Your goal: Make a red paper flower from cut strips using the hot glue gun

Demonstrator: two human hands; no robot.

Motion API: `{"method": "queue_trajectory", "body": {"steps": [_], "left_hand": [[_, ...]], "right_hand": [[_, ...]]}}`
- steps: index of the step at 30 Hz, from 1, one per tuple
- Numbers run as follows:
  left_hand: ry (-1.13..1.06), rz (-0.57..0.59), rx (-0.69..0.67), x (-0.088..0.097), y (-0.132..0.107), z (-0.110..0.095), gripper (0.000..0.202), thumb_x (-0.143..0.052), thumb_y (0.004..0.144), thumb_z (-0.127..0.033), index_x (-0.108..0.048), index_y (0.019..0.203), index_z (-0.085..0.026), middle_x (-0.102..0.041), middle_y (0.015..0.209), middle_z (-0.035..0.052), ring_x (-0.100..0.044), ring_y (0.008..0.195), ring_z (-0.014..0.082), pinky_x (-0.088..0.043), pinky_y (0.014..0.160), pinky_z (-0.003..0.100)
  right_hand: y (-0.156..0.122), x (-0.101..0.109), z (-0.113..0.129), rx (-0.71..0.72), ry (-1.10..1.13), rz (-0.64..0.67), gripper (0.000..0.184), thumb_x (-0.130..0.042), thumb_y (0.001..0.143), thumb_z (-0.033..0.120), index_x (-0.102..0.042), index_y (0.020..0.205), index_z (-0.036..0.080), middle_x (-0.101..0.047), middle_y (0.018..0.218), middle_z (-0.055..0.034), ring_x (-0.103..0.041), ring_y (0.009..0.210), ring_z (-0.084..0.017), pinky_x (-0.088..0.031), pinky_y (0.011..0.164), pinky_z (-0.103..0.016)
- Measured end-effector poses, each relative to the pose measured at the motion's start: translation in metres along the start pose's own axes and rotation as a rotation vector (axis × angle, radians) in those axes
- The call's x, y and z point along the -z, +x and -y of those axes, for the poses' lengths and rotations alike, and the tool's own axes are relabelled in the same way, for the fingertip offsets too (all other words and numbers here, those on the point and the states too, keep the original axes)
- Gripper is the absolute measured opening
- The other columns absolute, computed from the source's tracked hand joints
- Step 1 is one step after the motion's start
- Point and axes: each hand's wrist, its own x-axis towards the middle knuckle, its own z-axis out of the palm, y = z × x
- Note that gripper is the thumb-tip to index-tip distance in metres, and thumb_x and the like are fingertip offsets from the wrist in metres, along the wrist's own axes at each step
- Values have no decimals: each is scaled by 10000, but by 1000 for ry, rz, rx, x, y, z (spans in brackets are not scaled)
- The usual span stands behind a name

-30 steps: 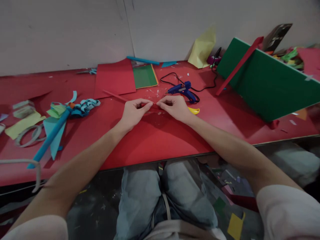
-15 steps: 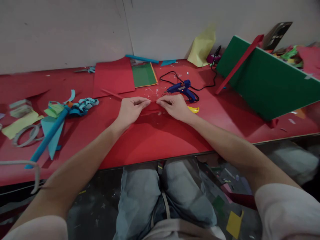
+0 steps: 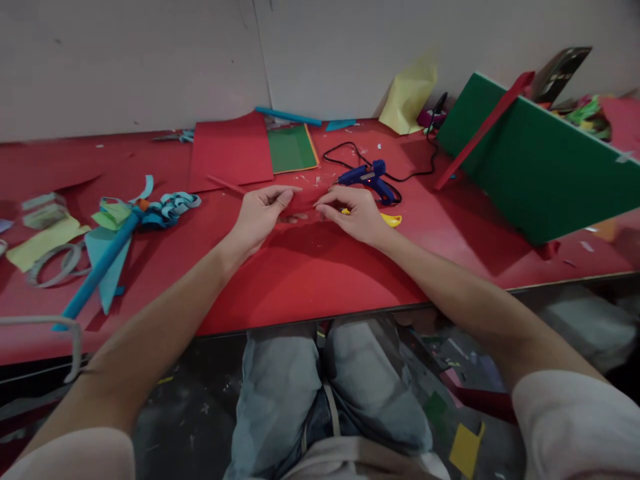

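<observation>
My left hand [image 3: 261, 217] is raised over the table, thumb bent in close to the forefinger. Facing it, my right hand [image 3: 354, 212] pinches with thumb and fingertips. A red piece of paper [image 3: 307, 195] seems to span the small gap between the two sets of fingertips; its outline blends into the red table. Just behind my right hand lies a blue hot glue gun [image 3: 361, 175], its small light glowing. A yellow object [image 3: 392, 219] lies partly hidden by my right hand. A thin red strip [image 3: 226, 185] ends near my left knuckles.
Red sheets [image 3: 233, 152] and a green sheet [image 3: 293, 149] lie at the back. On the left are a blue paper tube [image 3: 105, 263], paper chain [image 3: 173, 208] and tape rolls [image 3: 53, 265]. A green board [image 3: 540, 167] leans on the right. A black cord [image 3: 415, 176] trails behind the glue gun.
My fingertips have drawn slightly apart, and my left thumb has shifted back from its fingertip. The right fingers are more curled. The view has shifted slightly.
</observation>
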Motion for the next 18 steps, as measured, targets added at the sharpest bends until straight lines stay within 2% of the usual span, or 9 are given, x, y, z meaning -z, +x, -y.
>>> {"method": "queue_trajectory", "body": {"steps": [3, 6, 9, 11, 15, 18], "left_hand": [[2, 42, -56, -3, -2, -3, 649, -863, 762, -717, -795, 1106, -171, -819, 1030, 114, -814, 826, 226, -656, 658, 288], [81, 36, -76, -6, -3, -3, 628, -938, 730, -582, -769, 1190, -189, -820, 983, 73, -801, 799, 213, -652, 676, 290], [120, 7, -42, -8, -4, -2, 450, -877, 827, -452, -758, 1171, -189, -798, 844, 36, -792, 724, 207, -645, 660, 296], [123, 3, -40, -9, -4, -2, 377, -831, 863, -412, -753, 1154, -185, -791, 825, 35, -786, 680, 203, -636, 629, 294], [135, -1, -40, -12, -6, -1, 364, -814, 853, -389, -728, 1144, -188, -813, 966, 60, -775, 643, 177, -612, 570, 262], [134, 13, -29, -13, -7, 1, 393, -818, 847, -413, -701, 1138, -175, -804, 924, 65, -776, 642, 180, -604, 554, 251]], "right_hand": [[0, -5, -6, -48, 38, -58, 221, -647, 996, 398, -779, 1002, 221, -762, 854, -29, -637, 715, -154, -518, 702, -320], [-1, -7, -7, -64, 104, -82, 219, -644, 992, 374, -764, 1096, 223, -753, 875, -21, -641, 695, -146, -525, 679, -312], [-3, -7, -2, -68, 91, -61, 250, -642, 1009, 431, -751, 1090, 221, -736, 868, -19, -639, 710, -144, -528, 683, -305], [-4, -8, 2, -89, 85, -49, 308, -623, 1024, 511, -726, 1090, 228, -723, 881, -20, -644, 715, -142, -536, 688, -304], [-4, -10, 5, -109, 190, -57, 367, -606, 1021, 604, -611, 1162, 265, -676, 841, 8, -641, 636, -135, -537, 637, -303], [-3, -12, 2, -121, 234, -47, 409, -614, 1025, 568, -512, 1304, 286, -647, 771, 45, -647, 611, -141, -552, 640, -304]]}}
